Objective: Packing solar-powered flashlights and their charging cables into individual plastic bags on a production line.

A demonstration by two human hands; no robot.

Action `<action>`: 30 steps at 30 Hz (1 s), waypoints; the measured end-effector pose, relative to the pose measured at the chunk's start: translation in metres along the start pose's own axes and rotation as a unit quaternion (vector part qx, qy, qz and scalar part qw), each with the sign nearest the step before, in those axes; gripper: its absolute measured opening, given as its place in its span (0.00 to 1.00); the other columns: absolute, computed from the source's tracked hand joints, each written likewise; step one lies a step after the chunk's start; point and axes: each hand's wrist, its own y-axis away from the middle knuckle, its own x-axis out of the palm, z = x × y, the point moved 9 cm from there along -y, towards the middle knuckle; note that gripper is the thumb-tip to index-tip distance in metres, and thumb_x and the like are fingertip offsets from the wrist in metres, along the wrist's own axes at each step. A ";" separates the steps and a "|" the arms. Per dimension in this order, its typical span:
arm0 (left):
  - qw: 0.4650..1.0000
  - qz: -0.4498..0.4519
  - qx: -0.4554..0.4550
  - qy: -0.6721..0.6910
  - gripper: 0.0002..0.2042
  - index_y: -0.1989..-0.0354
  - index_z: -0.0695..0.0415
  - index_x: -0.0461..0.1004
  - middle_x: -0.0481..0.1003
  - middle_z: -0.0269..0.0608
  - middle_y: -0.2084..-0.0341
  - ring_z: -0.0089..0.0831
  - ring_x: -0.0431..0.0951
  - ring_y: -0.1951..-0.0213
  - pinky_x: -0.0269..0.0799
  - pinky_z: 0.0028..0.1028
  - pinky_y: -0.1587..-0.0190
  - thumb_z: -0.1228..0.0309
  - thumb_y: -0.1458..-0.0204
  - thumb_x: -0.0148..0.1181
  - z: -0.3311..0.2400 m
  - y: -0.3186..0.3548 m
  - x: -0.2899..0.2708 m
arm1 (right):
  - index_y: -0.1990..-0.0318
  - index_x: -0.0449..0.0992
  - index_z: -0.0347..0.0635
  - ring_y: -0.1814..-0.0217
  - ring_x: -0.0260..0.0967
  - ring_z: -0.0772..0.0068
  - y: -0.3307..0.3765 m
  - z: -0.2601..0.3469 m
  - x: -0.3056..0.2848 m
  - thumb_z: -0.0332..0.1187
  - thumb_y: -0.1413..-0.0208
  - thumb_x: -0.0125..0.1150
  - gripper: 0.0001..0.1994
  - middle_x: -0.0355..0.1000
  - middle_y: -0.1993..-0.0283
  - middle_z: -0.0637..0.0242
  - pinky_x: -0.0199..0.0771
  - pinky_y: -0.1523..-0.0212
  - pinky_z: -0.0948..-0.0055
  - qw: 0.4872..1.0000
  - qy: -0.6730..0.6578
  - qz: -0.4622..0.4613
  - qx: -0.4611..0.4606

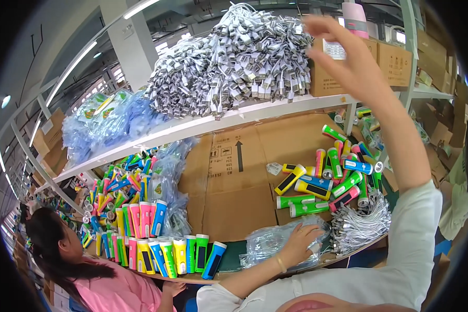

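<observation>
My right hand (346, 60) is raised at the right end of a tall heap of white USB cables (239, 57) on the shelf. Its thumb and fingers curve apart, with nothing visible between them. Low on the workbench, my left hand (299, 244) lies on a stack of clear plastic bags (268, 242), fingers stretched out over them. Right beside that hand is a bundle of white cables (361, 223). Behind the bundle lie loose flashlights (320, 190) in green, yellow, blue and pink. Several more flashlights (179, 255) stand in rows at the left.
A white shelf (213, 122) spans the bench, bearing blue-tinted plastic bags (106, 117), cardboard boxes (392, 62) and a pink and grey bottle (354, 21). Flattened cardboard (229, 192) covers the bench middle. A co-worker in pink (112, 286) sits close at the left, beside many piled flashlights (117, 190).
</observation>
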 end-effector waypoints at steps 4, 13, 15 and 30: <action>1.000 -0.012 -0.003 0.012 0.26 0.40 0.53 0.69 0.68 0.47 0.40 0.47 0.66 0.37 0.54 0.52 0.31 0.75 0.50 0.63 0.004 0.018 -0.003 | 0.42 0.71 0.31 0.44 0.74 0.46 -0.140 -0.059 0.049 0.54 0.46 0.64 0.34 0.77 0.52 0.41 0.72 0.42 0.63 0.987 0.102 -0.031 0.118; 0.991 -0.083 -0.067 0.077 0.20 0.47 0.59 0.74 0.73 0.52 0.46 0.52 0.74 0.46 0.70 0.39 0.42 0.76 0.50 0.63 0.031 0.076 -0.024 | 0.43 0.77 0.43 0.37 0.71 0.47 -0.172 -0.050 0.152 0.47 0.49 0.63 0.27 0.75 0.43 0.46 0.69 0.37 0.55 0.906 0.261 0.202 0.263; 0.990 -0.096 -0.071 0.072 0.15 0.50 0.60 0.75 0.75 0.53 0.49 0.52 0.75 0.48 0.71 0.39 0.44 0.72 0.46 0.64 0.027 0.078 -0.033 | 0.44 0.75 0.46 0.41 0.73 0.45 -0.173 -0.049 0.151 0.38 0.50 0.62 0.23 0.76 0.48 0.45 0.72 0.40 0.53 0.944 0.224 0.071 0.234; 0.976 -0.179 -0.088 0.092 0.14 0.51 0.61 0.76 0.77 0.51 0.52 0.50 0.77 0.51 0.74 0.37 0.47 0.76 0.47 0.63 0.001 0.081 -0.083 | 0.44 0.62 0.37 0.50 0.67 0.72 -0.049 0.015 0.078 0.18 0.48 0.52 0.22 0.68 0.53 0.62 0.66 0.46 0.73 0.896 -0.317 -0.308 -0.037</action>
